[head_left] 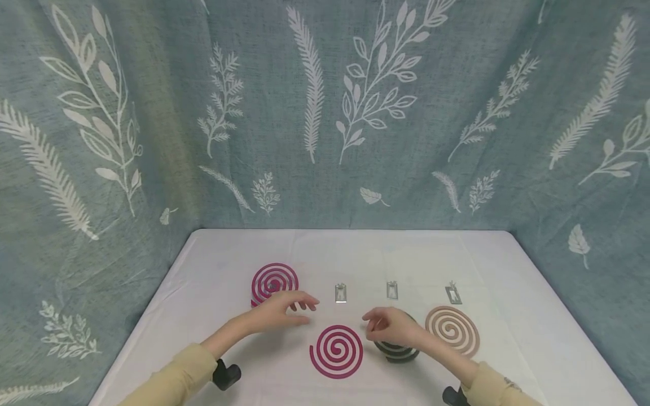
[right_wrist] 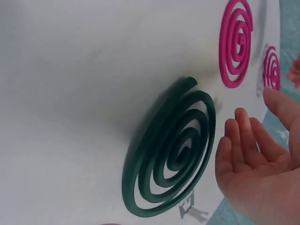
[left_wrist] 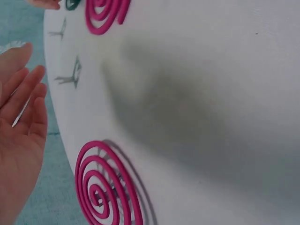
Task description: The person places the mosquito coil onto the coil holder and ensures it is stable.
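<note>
Relaxed left hand [head_left: 284,310] hovers near magenta spiral [head_left: 336,351], relaxed right hand [head_left: 393,327] near green spiral [right_wrist: 177,164]

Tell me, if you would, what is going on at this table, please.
A person is at a white table, holding nothing at this moment. The left hand is by the back-left pink coil, which seems propped up; the right hand is above the green coil. The front pink coil and, at the right, the tan coil are on the table. Three small metal stands are in a row farther back.
</note>
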A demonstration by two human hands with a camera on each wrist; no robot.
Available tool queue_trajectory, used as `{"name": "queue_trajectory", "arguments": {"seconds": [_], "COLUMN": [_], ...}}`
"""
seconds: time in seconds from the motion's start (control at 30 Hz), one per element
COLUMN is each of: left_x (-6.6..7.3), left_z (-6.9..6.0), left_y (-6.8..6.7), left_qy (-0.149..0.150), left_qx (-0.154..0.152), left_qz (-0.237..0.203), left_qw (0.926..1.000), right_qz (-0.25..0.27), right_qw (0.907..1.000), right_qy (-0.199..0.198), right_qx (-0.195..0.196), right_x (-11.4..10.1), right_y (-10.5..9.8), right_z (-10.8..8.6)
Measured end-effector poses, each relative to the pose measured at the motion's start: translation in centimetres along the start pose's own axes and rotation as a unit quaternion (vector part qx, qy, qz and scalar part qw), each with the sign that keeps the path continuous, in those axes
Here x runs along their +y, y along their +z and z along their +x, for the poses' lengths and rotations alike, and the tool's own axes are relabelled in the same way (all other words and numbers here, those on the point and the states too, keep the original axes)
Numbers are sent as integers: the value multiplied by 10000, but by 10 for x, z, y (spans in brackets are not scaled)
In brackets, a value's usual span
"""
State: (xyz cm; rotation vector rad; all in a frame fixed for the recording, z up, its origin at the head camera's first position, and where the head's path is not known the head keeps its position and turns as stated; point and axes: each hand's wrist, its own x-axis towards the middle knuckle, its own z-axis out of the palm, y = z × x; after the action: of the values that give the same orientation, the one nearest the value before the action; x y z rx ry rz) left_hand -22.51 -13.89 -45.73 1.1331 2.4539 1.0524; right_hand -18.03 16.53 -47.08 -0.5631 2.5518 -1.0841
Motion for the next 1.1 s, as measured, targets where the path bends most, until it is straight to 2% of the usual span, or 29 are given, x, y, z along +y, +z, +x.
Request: {"name": "queue_trajectory", "arguments": {"seconds": [0.2, 0.4, 0.6, 0.77, 0.97, 1.1], "left_x": [-1, -5, -10, -13, -16, -16], "left_z": [3, 7, 8, 7, 7, 7], "left_y": [10, 19, 27, 30, 34, 36], "left_qy": [-128, -205, -182, -207, -72, -79], "left_qx": [-678, -1006, -1149, -1177, -1200, -1169], "left_qz": [-52, 73, 308, 292, 203, 140], "left_qw": [9976, 9947, 9927, 9924, 9925, 9930], "right_qz": [-562, -1341, -1637, -1887, -2331, -2416], "right_qw": [9981, 9905, 9856, 9806, 9710, 9687], "right_qy": [-236, -293, -429, -533, -509, -528], "right_qx": [-40, 7, 22, 37, 149, 196], "right_x": [3, 3, 1, -2, -6, -8], "right_y": [10, 20, 23, 27, 32, 33], "right_z": [-1, -3, -4, -4, -3, -4]}}
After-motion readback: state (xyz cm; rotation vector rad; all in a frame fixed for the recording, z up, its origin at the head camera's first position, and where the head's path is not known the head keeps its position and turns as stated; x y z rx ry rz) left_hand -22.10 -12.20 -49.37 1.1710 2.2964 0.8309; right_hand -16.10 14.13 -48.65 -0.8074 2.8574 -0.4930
